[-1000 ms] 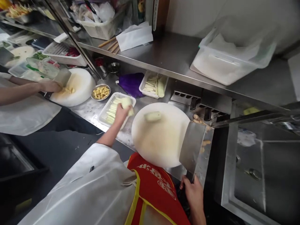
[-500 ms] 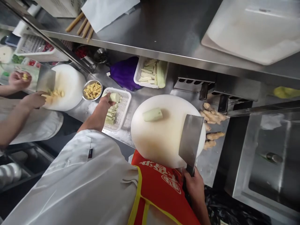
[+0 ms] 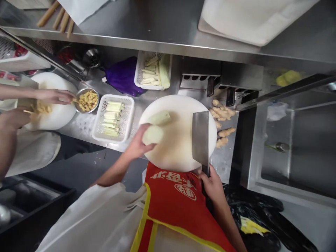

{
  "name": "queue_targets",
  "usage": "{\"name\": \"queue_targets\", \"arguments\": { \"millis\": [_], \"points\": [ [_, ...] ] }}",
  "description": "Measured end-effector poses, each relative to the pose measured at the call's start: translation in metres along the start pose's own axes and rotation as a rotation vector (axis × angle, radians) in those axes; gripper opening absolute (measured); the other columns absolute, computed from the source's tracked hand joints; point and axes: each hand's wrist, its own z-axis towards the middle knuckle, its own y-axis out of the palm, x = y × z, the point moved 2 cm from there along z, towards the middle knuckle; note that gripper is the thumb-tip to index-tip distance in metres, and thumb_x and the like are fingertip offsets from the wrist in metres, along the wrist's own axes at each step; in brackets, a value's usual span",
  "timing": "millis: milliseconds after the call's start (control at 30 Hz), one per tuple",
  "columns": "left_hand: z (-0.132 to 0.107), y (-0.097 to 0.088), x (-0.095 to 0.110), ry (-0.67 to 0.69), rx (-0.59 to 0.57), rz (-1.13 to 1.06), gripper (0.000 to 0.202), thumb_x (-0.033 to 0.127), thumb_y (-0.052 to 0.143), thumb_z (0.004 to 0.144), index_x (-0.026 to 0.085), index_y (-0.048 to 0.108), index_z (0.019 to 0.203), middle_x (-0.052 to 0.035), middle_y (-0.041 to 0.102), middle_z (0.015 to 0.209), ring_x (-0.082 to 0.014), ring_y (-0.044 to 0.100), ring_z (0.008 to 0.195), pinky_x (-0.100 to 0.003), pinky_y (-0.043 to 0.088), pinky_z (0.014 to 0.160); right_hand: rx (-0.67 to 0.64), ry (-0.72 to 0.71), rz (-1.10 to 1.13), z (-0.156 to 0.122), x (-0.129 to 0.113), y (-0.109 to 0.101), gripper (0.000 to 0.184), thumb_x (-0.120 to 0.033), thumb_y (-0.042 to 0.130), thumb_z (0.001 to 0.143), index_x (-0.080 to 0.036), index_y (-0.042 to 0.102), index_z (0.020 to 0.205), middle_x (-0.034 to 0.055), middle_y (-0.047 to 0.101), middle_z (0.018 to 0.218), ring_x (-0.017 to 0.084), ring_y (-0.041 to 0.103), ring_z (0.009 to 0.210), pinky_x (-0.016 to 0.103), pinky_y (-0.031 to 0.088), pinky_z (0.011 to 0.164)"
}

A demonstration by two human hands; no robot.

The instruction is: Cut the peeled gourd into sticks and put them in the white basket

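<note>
My left hand (image 3: 139, 144) is closed round a short pale green vegetable piece (image 3: 153, 135), its cut end facing up, over the left part of the round white cutting board (image 3: 181, 147). Just behind it another pale green piece (image 3: 160, 117) lies on the board. My right hand (image 3: 212, 182) grips the handle of a cleaver (image 3: 201, 138), whose broad blade rests at the board's right side. Left of the board, a white basket (image 3: 128, 120) holds several cut pale green pieces (image 3: 111, 119).
At the back stand a second basket (image 3: 137, 75) of pale strips and a purple bag (image 3: 123, 75). Ginger (image 3: 223, 113) lies right of the board, near a sink (image 3: 253, 168). A co-worker's hand (image 3: 56, 96) reaches to a metal bowl (image 3: 97, 103) of yellow pieces.
My left hand has carried the vegetable piece right, from the basket to the board. The cleaver stays in my right hand. The co-worker's hand has moved to the bowl; the view has shifted.
</note>
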Motion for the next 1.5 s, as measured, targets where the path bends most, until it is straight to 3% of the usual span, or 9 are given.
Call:
{"name": "queue_targets", "arguments": {
  "millis": [67, 133, 300, 400, 500, 767, 967, 1300, 1500],
  "points": [
    [-0.02, 0.046, 0.019, 0.124, -0.078, 0.16, 0.062, 0.023, 0.071, 0.081, 0.024, 0.052, 0.14, -0.0131, 0.057, 0.138, -0.0301, 0.054, 0.131, -0.047, 0.049, 0.107, -0.043, -0.011, -0.036, -0.01, -0.001, -0.013, 0.069, -0.059, 0.051, 0.09, -0.017, 0.046, 0.145, -0.0016, 0.066, 0.069, 0.021, 0.06, 0.059, 0.031, 0.049, 0.061],
    [-0.035, 0.082, 0.022, 0.157, -0.044, 0.312, 0.055, 0.014, 0.065, 0.082, 0.023, 0.058, 0.135, -0.0138, 0.059, 0.135, -0.0307, 0.054, 0.132, -0.049, 0.048, 0.108, -0.1, -0.05, -0.112, -0.016, 0.0, -0.029, 0.065, -0.058, 0.048, 0.092, -0.019, 0.045, 0.145, -0.0007, 0.067, 0.072, 0.022, 0.062, 0.061, 0.032, 0.05, 0.064],
    [-0.067, 0.118, 0.016, 0.177, -0.02, 0.486, 0.047, 0.02, 0.067, 0.086, 0.024, 0.063, 0.132, -0.014, 0.059, 0.138, -0.0324, 0.05, 0.135, -0.052, 0.043, 0.112, -0.247, -0.206, -0.433, 0.0, 0.001, -0.058, 0.028, -0.042, 0.044, 0.093, -0.022, 0.056, 0.108, 0.0064, 0.073, 0.087, 0.025, 0.069, 0.081, 0.033, 0.048, 0.072],
    [-0.084, 0.123, 0.019, 0.237, -0.057, 0.511, 0.046, 0.039, 0.071, 0.089, 0.022, 0.065, 0.131, -0.0167, 0.059, 0.138, -0.0342, 0.049, 0.136, -0.052, 0.044, 0.111, -0.281, -0.27, -0.613, 0.013, -0.01, -0.068, 0.022, -0.033, 0.04, 0.096, -0.019, 0.053, 0.108, 0.0082, 0.072, 0.085, 0.026, 0.069, 0.081, 0.032, 0.041, 0.069],
    [-0.089, 0.124, 0.018, 0.205, -0.036, 0.555, 0.04, 0.043, 0.066, 0.093, 0.024, 0.067, 0.128, -0.0154, 0.064, 0.13, -0.0333, 0.053, 0.132, -0.052, 0.045, 0.108, -0.317, -0.405, -0.721, 0.011, -0.031, -0.077, 0.023, -0.032, 0.037, 0.102, -0.018, 0.054, 0.108, 0.0099, 0.073, 0.089, 0.027, 0.07, 0.086, 0.031, 0.036, 0.068],
    [-0.065, 0.128, -0.001, 0.267, 0.056, 0.614, 0.046, 0.062, 0.064, 0.089, 0.022, 0.069, 0.11, -0.0137, 0.068, 0.11, -0.0291, 0.06, 0.111, -0.045, 0.046, 0.095, -0.385, -0.658, -0.916, -0.019, -0.073, -0.077, 0.022, -0.024, 0.034, 0.106, -0.018, 0.056, 0.105, 0.0075, 0.072, 0.091, 0.023, 0.068, 0.079, 0.032, 0.03, 0.066],
    [-0.056, 0.135, -0.012, 0.285, 0.071, 0.602, 0.022, 0.043, 0.057, 0.098, 0.025, 0.069, 0.1, -0.0099, 0.066, 0.105, -0.0254, 0.06, 0.103, -0.043, 0.044, 0.089, -0.399, -0.663, -1.041, -0.02, -0.074, -0.067, 0.023, -0.022, 0.034, 0.105, -0.018, 0.057, 0.108, 0.007, 0.071, 0.092, 0.021, 0.067, 0.074, 0.032, 0.027, 0.062],
    [-0.052, 0.14, -0.019, 0.196, -0.01, 0.433, 0.032, 0.055, 0.056, 0.096, 0.026, 0.069, 0.098, -0.0091, 0.067, 0.101, -0.025, 0.061, 0.098, -0.044, 0.045, 0.085, -0.498, -0.538, -1.092, -0.028, -0.082, -0.071, 0.025, -0.02, 0.033, 0.104, -0.018, 0.056, 0.114, 0.0065, 0.072, 0.088, 0.024, 0.07, 0.073, 0.033, 0.031, 0.061],
    [-0.053, 0.14, -0.021, 0.155, -0.038, 0.429, 0.035, 0.058, 0.058, 0.094, 0.026, 0.071, 0.096, -0.01, 0.067, 0.1, -0.0274, 0.06, 0.101, -0.047, 0.044, 0.089, -0.525, -0.594, -1.133, 0.005, -0.115, -0.023, 0.028, -0.01, 0.033, 0.098, -0.015, 0.056, 0.113, 0.0129, 0.074, 0.089, 0.026, 0.072, 0.076, 0.032, 0.032, 0.059]
  ]
}}
